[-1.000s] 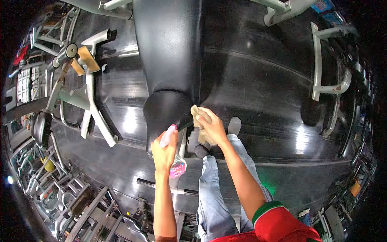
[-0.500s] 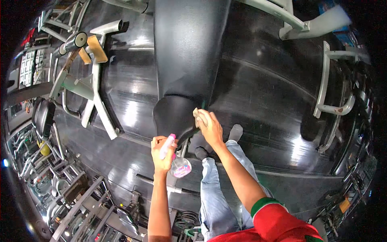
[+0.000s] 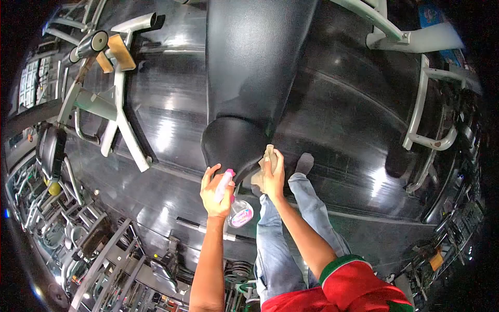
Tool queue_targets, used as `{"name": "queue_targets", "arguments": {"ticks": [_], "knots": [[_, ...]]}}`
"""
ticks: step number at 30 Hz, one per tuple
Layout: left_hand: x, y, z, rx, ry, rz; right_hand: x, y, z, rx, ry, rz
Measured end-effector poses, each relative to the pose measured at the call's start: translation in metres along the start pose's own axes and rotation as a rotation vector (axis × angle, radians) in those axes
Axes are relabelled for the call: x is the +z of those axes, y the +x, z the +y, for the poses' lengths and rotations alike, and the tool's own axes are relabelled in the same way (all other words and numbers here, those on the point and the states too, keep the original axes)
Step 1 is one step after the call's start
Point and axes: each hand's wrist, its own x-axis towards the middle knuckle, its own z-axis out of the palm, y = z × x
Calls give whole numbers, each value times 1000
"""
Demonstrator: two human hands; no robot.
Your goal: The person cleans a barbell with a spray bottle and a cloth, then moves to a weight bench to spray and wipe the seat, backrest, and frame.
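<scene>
A clear spray bottle (image 3: 241, 213) with a pink and white nozzle is held in my left hand (image 3: 215, 195), near the front edge of a black padded seat (image 3: 234, 143). My right hand (image 3: 274, 174) grips a beige cloth (image 3: 258, 179) just off the seat's right side. Part of the cloth hangs below my fingers. Beyond the seat, a long black padded bench (image 3: 254, 57) extends away from me.
A white metal frame (image 3: 119, 119) with rollers stands on the left. More white frames (image 3: 418, 104) are on the right. My jeans-clad legs are below my hands. Gym equipment and weights (image 3: 239, 270) crowd the lower left.
My right hand has drawn the cloth slightly right and down, away from the seat's edge, and more cloth shows. My left hand has shifted slightly right with the bottle. The view has shifted a little.
</scene>
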Motion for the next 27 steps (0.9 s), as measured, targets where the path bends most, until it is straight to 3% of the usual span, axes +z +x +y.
{"name": "queue_targets", "arguments": {"ticks": [5, 8, 10, 13, 17, 22, 27], "knots": [[0, 0, -4, 1, 22, -17, 5, 37, -5, 158, -15, 35], [2, -1, -6, 16, 15, -5, -2, 71, 1, 179, -6, -62], [1, 0, -8, 32, 4, 12, -6, 84, -9, -107, -265, -96], [0, -1, -11, 87, 52, -7, -7, 88, -33, -148, -418, -150], [-2, -1, -11, 167, 86, -18, -6, 78, -58, -269, -371, -196], [0, -1, -11, 120, 47, -13, -21, 51, -69, -275, -361, -309], [4, -3, -14, 106, 30, -14, -26, 79, -63, -164, -486, -307]]}}
